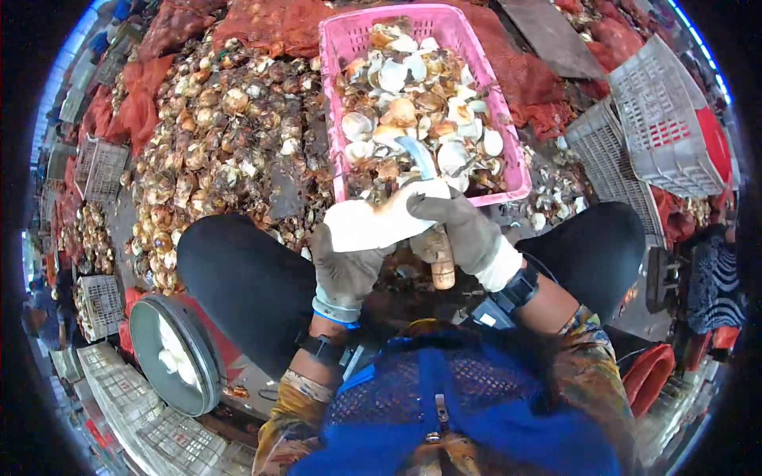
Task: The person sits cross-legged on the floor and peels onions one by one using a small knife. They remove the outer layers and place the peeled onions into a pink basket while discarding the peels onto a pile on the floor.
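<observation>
Between my gloved hands is a large pale piece (372,226), white with a brownish edge, perhaps a peeled bulb or root; its kind is unclear. My left hand (348,265) grips its lower left end. My right hand (461,229) holds a curved-blade knife (442,265) by its wooden handle, and its thumb rests by the white piece's right end. The knife's blade points up and left, over a pink plastic basket (521,193). In that basket lie white and brown peelings (399,113). The fingers beneath the white piece are partly hidden.
Many brown, round bulb-like pieces (196,143) cover the ground at left. A round grey tub (208,381) with white pieces stands by my left knee. Grey plastic crates (661,119) lean at the right. Red mesh sacks (274,27) lie behind the basket.
</observation>
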Demonstrator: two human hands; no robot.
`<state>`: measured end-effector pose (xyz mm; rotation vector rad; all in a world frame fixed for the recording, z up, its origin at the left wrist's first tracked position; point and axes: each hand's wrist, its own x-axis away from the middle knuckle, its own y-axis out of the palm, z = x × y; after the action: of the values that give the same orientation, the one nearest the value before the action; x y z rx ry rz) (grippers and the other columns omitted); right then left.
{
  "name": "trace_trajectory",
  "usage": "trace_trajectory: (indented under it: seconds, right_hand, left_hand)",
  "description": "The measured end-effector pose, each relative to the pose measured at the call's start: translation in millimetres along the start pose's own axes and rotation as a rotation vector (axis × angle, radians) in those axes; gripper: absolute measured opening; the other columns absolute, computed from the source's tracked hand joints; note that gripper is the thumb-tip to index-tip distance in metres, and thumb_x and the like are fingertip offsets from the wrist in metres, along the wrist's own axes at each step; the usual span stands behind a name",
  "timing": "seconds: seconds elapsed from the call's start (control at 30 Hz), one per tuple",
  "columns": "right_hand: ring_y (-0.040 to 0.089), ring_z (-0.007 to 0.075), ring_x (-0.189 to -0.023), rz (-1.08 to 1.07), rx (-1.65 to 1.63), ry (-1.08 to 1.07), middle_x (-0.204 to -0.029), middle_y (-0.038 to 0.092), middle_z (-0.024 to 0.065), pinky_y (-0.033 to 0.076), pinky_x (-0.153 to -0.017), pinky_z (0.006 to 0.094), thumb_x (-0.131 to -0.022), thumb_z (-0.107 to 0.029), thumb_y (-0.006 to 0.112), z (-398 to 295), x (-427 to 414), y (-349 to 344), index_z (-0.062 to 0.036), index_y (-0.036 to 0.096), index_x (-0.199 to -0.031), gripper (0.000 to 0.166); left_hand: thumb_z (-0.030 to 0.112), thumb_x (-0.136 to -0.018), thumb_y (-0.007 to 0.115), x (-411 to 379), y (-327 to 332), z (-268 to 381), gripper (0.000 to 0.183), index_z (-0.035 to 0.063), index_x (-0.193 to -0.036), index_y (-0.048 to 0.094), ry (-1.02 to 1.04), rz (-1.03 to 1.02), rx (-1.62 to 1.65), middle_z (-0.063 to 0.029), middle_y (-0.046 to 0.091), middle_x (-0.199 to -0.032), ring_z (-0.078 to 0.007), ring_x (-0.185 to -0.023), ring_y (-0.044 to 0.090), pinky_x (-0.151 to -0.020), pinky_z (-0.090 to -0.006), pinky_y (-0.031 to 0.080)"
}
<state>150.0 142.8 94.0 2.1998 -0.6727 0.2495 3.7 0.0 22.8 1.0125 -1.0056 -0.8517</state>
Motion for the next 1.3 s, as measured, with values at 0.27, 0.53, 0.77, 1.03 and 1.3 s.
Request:
trace_trajectory:
  seconds: [0.27, 0.53, 0.77, 1.03, 1.3]
  right_hand:
    - [0.055, 0.0123, -0.055, 0.364, 0.472, -0.115, -0.074, 0.062, 0.0046, 0.044, -0.048, 0.0275, -0.088, -0.021, 0.066, -12.4, -12.0, -31.7, -0.0041, 0.060, -0.112, 0.030]
    - [0.068, 0.0378, -0.085, 0.242, 1.347, -0.516, -0.096, 0.067, 0.0248, 0.056, -0.074, 0.0435, -0.086, -0.010, 0.055, -29.3, 13.5, 19.2, -0.0057, 0.051, -0.135, 0.049]
    - [0.068, 0.0378, -0.086, 0.055, 1.479, -0.450, -0.108, 0.067, 0.0224, 0.055, -0.076, 0.0453, -0.080, -0.003, 0.053, 12.5, 5.8, 10.2, -0.0100, 0.035, -0.149, 0.072]
    - [0.065, 0.0262, -0.068, 0.042, 1.026, -0.241, -0.084, 0.068, 0.0153, 0.054, -0.066, 0.0379, -0.090, -0.009, 0.049, 16.7, -8.6, 3.4, -0.0102, 0.044, -0.144, 0.055]
    - [0.068, 0.0359, -0.093, 0.050, 1.463, -0.618, -0.118, 0.065, 0.0221, 0.055, -0.081, 0.0414, -0.083, 0.000, 0.049, 14.0, 4.5, 11.4, -0.0050, 0.037, -0.147, 0.065]
  left_hand:
    - [0.042, -0.082, 0.074, 1.4, 19.2, 6.7, 0.076, 0.0021, -0.139, 0.044, -0.031, -0.098, 0.035, -0.0146, 0.055, -0.131, -0.0334, -0.124, 0.051, -0.106, -0.0543, 0.042]
    - [0.030, -0.078, 0.075, 5.1, 31.5, 7.6, 0.081, 0.0032, -0.143, 0.037, 0.145, 0.008, -0.393, -0.0186, 0.053, -0.132, -0.0350, -0.122, 0.055, -0.103, -0.0483, 0.048]
    - [0.032, -0.073, 0.076, 9.8, 25.2, 10.6, 0.089, 0.0042, -0.146, 0.034, 0.127, 0.069, -0.475, -0.0167, 0.055, -0.128, -0.0291, -0.114, 0.059, -0.095, -0.0420, 0.053]
    - [0.034, -0.070, 0.079, 11.0, 9.0, 22.3, 0.095, 0.0038, -0.147, 0.032, -0.025, 0.082, -0.374, -0.0168, 0.058, -0.123, -0.0295, -0.108, 0.063, -0.090, -0.0428, 0.057]
    - [0.035, -0.070, 0.076, 8.2, 43.9, 3.5, 0.092, 0.0035, -0.146, 0.035, 0.227, 0.069, -0.523, -0.0125, 0.054, -0.129, -0.0271, -0.117, 0.058, -0.100, -0.0411, 0.049]
